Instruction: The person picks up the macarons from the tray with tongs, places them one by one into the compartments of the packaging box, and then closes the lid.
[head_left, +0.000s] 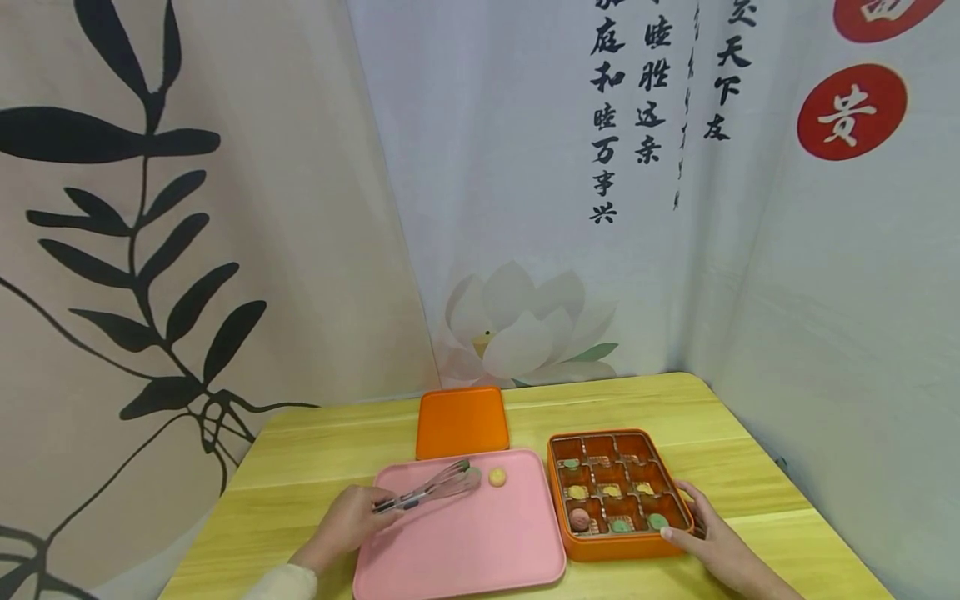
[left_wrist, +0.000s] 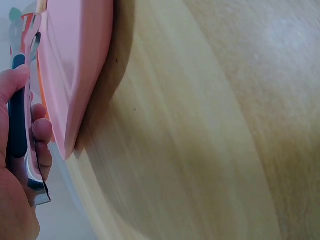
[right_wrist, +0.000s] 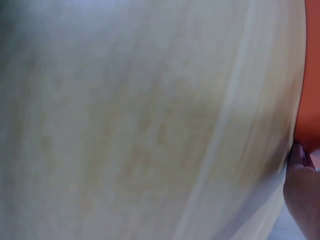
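My left hand grips a pair of metal tongs with dark handle pads. Over the pink tray, the tongs' tips overlap a green round piece, which also shows at their far end in the left wrist view. A yellow ball lies on the tray just right of the tips. My right hand holds the right side of an orange box, thumb at the near right corner. Inside its brown divided insert are yellow and green pieces and a reddish-brown ball in the near left compartment.
An orange lid-like square lies behind the tray, up against its far edge. All stand on a wood-grain table. Printed curtains hang close behind the table and along its right side.
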